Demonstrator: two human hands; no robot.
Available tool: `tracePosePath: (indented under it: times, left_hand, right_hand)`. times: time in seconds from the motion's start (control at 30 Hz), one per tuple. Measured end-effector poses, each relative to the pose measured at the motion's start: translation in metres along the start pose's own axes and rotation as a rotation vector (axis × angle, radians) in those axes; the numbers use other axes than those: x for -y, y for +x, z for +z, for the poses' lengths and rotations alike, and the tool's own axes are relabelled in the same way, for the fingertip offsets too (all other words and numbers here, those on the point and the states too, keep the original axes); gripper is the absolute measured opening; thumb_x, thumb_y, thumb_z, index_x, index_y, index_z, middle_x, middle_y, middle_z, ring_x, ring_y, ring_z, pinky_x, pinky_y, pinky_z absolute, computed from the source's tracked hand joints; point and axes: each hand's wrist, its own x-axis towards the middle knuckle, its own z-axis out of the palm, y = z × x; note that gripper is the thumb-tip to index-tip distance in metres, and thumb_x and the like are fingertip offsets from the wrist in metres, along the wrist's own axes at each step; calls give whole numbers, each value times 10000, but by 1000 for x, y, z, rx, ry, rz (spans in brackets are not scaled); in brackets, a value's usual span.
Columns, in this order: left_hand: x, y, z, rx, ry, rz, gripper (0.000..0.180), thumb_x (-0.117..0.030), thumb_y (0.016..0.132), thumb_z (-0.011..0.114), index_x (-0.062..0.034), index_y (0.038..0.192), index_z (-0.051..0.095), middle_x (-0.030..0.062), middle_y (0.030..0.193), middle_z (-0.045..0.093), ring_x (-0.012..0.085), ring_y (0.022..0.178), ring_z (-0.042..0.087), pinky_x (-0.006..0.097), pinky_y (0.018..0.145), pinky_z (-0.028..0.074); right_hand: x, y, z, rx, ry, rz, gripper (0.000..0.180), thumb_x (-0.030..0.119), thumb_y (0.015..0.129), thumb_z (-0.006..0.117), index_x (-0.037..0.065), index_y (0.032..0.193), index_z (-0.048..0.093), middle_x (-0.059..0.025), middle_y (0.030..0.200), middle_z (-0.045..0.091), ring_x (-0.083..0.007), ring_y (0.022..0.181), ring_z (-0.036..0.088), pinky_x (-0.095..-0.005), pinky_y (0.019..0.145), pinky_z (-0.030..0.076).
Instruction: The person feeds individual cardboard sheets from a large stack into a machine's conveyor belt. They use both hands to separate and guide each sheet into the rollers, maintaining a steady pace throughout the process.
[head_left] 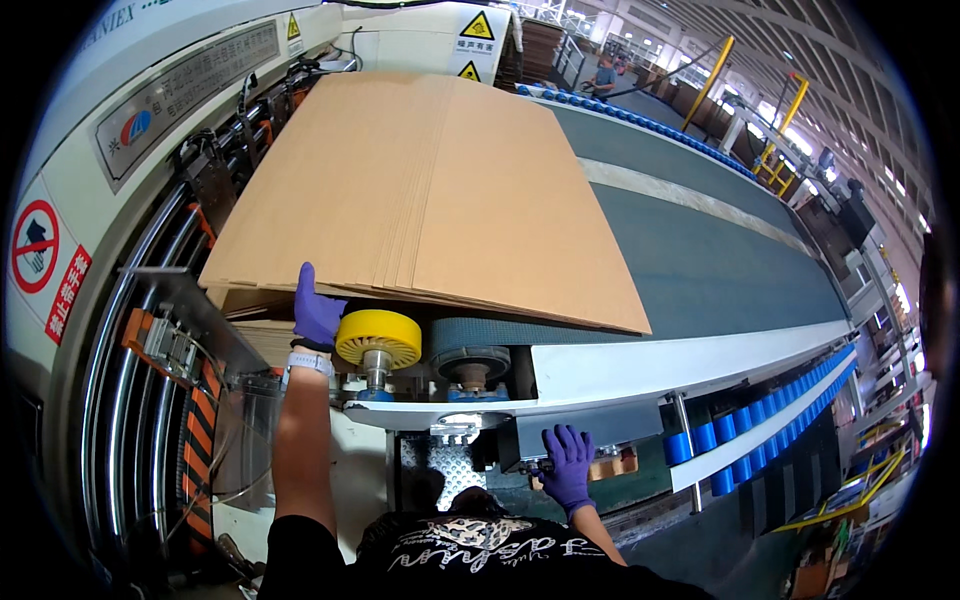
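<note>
My left hand (315,312), in a purple glove with a white wristband, presses flat against the near edge of a stack of large brown cardboard sheets (430,190). The stack lies fanned across the machine's feed end and partly over a grey conveyor belt (700,270). Beside that hand sits a yellow wheel (378,338) on a vertical shaft. My right hand (568,468), also purple-gloved, rests low on a dark part under the white conveyor frame (680,362), fingers spread; whether it grips anything is unclear.
A white machine housing (150,110) with warning signs rises on the left, with cables and metal guards. Blue rollers (770,415) line the conveyor's right side. Another person (603,72) works far behind. Yellow rails and stacked material fill the factory hall.
</note>
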Motion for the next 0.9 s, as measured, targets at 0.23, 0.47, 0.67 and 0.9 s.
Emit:
tracePosePath:
  times: [0.23, 0.47, 0.67, 0.9]
  left_hand:
    - [2, 24, -1, -47, 11, 68, 685, -507, 906, 598, -109, 1425, 396, 117, 1408, 466, 295, 1293, 437, 480, 1107, 316]
    - [7, 37, -28, -59, 123, 154, 728, -496, 892, 612, -150, 1469, 333, 91, 1457, 407, 308, 1311, 403, 517, 1090, 302]
    - [16, 34, -18, -138, 73, 51, 771, -536, 850, 640, -198, 1473, 334, 91, 1486, 367, 293, 1352, 342, 549, 1114, 218]
    - [-14, 46, -55, -211, 153, 191, 802, -630, 859, 556, -252, 1514, 289, 44, 1543, 309, 298, 1411, 271, 560, 1129, 128]
  right_hand:
    - [-4, -3, 3, 19, 4, -4, 858, 307, 612, 818, 167, 1379, 459, -118, 1393, 435, -349, 1326, 361, -584, 1120, 195]
    - [-5, -5, 6, -14, -12, -11, 825, 346, 644, 808, 204, 1382, 469, -104, 1399, 444, -344, 1331, 365, -594, 1127, 193]
    - [-9, -8, 5, -4, -29, -2, 814, 347, 660, 797, 205, 1388, 464, -103, 1400, 442, -342, 1335, 361, -592, 1125, 195]
    - [-7, -5, 8, -34, -25, -37, 811, 349, 658, 795, 204, 1385, 467, -101, 1398, 444, -337, 1338, 357, -587, 1125, 201]
